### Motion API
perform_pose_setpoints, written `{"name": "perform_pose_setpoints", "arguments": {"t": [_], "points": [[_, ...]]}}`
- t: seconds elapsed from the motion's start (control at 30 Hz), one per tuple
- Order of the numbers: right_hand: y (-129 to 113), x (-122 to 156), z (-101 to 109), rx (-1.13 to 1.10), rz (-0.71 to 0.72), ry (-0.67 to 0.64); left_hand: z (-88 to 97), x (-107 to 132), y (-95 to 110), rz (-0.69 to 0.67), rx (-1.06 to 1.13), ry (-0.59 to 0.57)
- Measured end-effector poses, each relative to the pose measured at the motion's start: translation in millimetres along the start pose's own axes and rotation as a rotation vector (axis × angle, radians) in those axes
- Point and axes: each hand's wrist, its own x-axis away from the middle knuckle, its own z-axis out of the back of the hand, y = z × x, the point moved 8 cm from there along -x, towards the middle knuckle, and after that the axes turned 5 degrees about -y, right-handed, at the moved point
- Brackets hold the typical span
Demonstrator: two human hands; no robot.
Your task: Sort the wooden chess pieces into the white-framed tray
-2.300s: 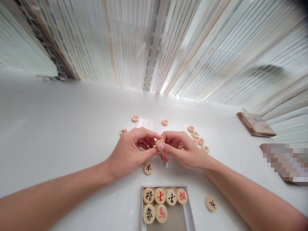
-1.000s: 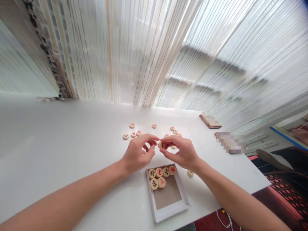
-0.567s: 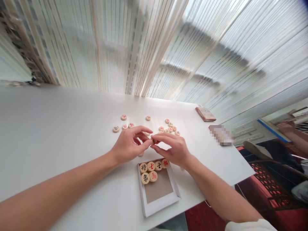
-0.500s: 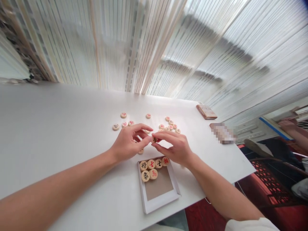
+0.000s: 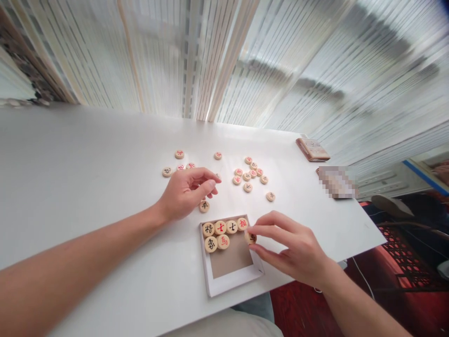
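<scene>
My right hand (image 5: 286,243) pinches a round wooden Chinese chess piece (image 5: 251,238) with a black character. It holds the piece over the right edge of the shallow white box (image 5: 231,280). Inside the box, a row of pieces with red and black characters lines the far side. A black-marked piece (image 5: 211,244) and a red-marked piece (image 5: 223,242) start a second row at the left. My left hand (image 5: 187,192) hovers above the table with loosely curled fingers, no piece visible in it. Just below its fingers lies a black-marked piece (image 5: 204,206).
Loose pieces lie scattered on the white table (image 5: 87,196), with a cluster (image 5: 253,173) beyond the box. At the far right are a flat brown box (image 5: 313,149) and a blurred-out item (image 5: 336,181). A striped curtain (image 5: 168,61) hangs behind the table.
My right hand has moved from beside my left fingers down and right to the box, carrying the black-marked piece. My left hand has stayed nearly in place, its fingers now apart from the piece.
</scene>
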Motion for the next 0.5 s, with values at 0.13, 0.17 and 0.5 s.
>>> {"name": "perform_pose_setpoints", "arguments": {"t": [0.13,0.17,0.5], "points": [[-16,6,-17,0.096,0.07,-0.081,5.2,0,1,-0.024,-0.048,0.051],[-17,6,-22,0.125,0.08,-0.113,5.8,0,2,-0.029,-0.073,0.055],[-23,-2,-28,0.187,0.137,-0.138,4.4,1,3,-0.056,-0.166,0.026]]}}
